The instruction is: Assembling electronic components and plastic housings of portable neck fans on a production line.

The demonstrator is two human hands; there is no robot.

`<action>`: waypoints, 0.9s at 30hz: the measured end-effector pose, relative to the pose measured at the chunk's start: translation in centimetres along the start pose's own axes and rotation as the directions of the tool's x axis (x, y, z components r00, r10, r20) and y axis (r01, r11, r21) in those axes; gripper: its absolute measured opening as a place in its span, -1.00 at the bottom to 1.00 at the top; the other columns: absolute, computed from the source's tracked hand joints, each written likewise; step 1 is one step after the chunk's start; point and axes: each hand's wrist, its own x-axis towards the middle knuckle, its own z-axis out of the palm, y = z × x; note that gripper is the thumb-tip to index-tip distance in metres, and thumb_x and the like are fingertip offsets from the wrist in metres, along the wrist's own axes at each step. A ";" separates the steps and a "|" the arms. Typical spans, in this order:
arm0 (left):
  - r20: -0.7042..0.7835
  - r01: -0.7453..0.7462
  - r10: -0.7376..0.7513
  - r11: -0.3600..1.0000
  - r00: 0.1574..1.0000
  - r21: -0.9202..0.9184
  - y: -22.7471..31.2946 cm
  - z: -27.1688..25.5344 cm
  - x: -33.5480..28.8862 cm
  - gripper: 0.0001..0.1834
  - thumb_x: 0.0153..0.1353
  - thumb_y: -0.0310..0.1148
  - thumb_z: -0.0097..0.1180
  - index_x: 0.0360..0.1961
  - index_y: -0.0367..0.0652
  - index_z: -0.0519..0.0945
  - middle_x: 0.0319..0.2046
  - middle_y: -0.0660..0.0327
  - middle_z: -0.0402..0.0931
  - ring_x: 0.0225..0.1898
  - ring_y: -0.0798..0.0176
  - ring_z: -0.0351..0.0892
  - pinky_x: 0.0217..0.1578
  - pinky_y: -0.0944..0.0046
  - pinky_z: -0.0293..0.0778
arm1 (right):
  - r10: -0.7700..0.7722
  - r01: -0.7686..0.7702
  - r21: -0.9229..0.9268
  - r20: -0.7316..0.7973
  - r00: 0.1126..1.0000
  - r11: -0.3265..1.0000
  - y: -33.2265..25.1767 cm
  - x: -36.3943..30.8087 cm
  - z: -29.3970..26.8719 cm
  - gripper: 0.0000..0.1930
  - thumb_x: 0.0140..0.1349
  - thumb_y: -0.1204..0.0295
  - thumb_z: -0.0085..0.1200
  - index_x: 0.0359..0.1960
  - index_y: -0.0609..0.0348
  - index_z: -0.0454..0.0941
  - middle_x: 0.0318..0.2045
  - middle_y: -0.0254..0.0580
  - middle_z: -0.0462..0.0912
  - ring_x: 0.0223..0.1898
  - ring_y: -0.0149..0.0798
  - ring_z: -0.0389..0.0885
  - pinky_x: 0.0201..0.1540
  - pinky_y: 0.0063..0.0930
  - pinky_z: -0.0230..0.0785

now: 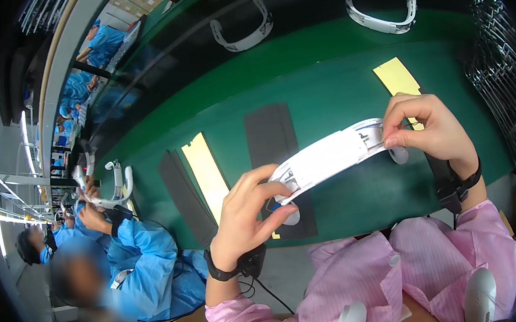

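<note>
In front of me, above the green table, I hold a white curved neckband-like device (329, 156) by its two ends. The fingers and thumb of my left hand (245, 208) are closed around its left end, where a thin blue wire shows. At the right end, my right hand (431, 124) pinches with thumb and forefinger beside a small dark wire. Rounded white tips hang below both ends. Whether the right fingers grip the wire or the casing is hard to make out. Under the device lies a dark grey strip (269, 129).
Two similar white U-shaped bands, one (251, 39) left and one (386, 25) right, rest at the table's back. Yellow strips (205, 171) and black strips (182, 195) lie on the green table (331, 87). Metal wire racks (499, 60) line the right. A co-worker in blue (141, 263) handles white bands at left.
</note>
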 end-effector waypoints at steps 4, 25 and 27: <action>-0.138 0.029 -0.040 0.996 0.990 -0.081 -0.6 0.8 -0.3 -0.73 -0.06 -0.47 0.29 -0.29 -0.21 0.51 -0.13 0.04 0.48 -0.16 0.09 0.52 -0.18 0.25 0.44 | -0.088 0.084 -0.097 -0.043 0.995 0.992 -0.6 0.0 0.7 -0.94 -0.08 0.56 0.24 -0.53 0.23 0.60 -0.53 -0.32 0.57 -0.43 -0.42 0.47 -0.35 -0.59 0.28; -0.305 0.094 -0.107 0.994 0.946 -0.059 -1.5 2.2 -1.3 -0.78 0.03 -0.66 0.15 -0.27 -0.36 0.43 -0.38 0.08 0.59 -0.32 0.31 0.61 -0.25 0.40 0.52 | 0.108 -0.131 -0.134 -0.167 0.980 0.982 0.1 -0.2 1.2 -0.82 -0.05 0.53 0.23 -0.36 0.20 0.54 -0.37 -0.33 0.56 -0.53 -0.55 0.40 -0.53 -0.75 0.17; -0.324 0.062 -0.055 0.998 0.944 0.011 -1.6 2.0 -1.3 -0.80 0.01 -0.66 0.17 -0.30 -0.37 0.46 -0.41 0.07 0.60 -0.35 0.28 0.62 -0.29 0.39 0.53 | -0.109 0.039 -0.335 -0.191 0.976 0.941 0.0 0.2 1.7 -0.84 -0.06 0.57 0.21 -0.39 0.24 0.54 -0.48 -0.31 0.56 -0.57 -0.53 0.42 -0.53 -0.72 0.20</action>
